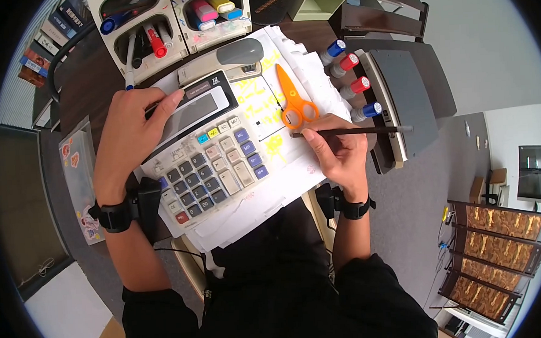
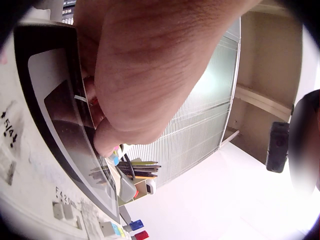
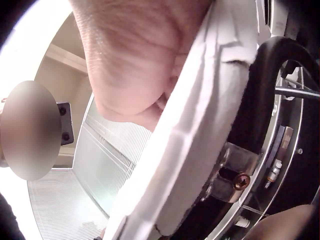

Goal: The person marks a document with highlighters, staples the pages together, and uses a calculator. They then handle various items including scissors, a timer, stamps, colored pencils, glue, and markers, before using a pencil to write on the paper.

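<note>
A large white calculator with a dark-framed display lies tilted on a stack of papers. My left hand grips its upper left edge, thumb along the display frame; the other fingers are largely hidden behind that edge. In the left wrist view, the thumb lies by the glossy display. My right hand pinches a slim black pen between thumb and fingers, over the right side of the papers. Just above that hand lie orange-handled scissors. The pen is out of sight in the right wrist view.
Behind the calculator are a grey stapler and a white organizer holding pens and highlighters. Several blue- and red-capped bottles stand on the right, beside a dark grey device. A clear case is at left.
</note>
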Available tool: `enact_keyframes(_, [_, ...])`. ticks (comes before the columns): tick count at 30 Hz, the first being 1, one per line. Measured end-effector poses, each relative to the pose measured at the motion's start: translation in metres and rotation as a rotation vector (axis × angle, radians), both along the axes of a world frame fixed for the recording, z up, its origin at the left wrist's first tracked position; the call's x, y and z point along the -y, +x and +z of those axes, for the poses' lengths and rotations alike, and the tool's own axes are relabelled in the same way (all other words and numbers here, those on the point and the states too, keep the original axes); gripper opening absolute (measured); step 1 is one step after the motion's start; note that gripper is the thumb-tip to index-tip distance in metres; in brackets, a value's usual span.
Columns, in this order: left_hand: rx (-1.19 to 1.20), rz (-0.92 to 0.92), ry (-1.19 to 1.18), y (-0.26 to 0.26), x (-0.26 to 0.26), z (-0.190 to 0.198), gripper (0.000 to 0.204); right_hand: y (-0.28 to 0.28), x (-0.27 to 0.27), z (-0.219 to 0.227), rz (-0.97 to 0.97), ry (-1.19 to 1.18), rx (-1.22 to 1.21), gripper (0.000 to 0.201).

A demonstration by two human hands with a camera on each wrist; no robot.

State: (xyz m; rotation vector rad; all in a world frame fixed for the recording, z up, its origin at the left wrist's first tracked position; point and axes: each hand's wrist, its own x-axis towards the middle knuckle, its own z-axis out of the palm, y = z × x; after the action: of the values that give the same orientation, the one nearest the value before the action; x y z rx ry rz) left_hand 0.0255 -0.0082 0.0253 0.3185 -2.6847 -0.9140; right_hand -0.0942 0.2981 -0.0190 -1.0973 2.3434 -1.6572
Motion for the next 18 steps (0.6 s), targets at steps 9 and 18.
enact_keyframes(9, [0.004,-0.001,-0.013,-0.0011,-0.0010,0.0001,0.045,-0.0007,-0.0030,0.0020,-0.005,0.086,-0.027,0.005])
enact_keyframes(18, [0.007,0.008,-0.005,-0.0007,0.0004,-0.0002,0.044,0.0002,-0.0024,0.0049,0.002,0.091,-0.025,0.005])
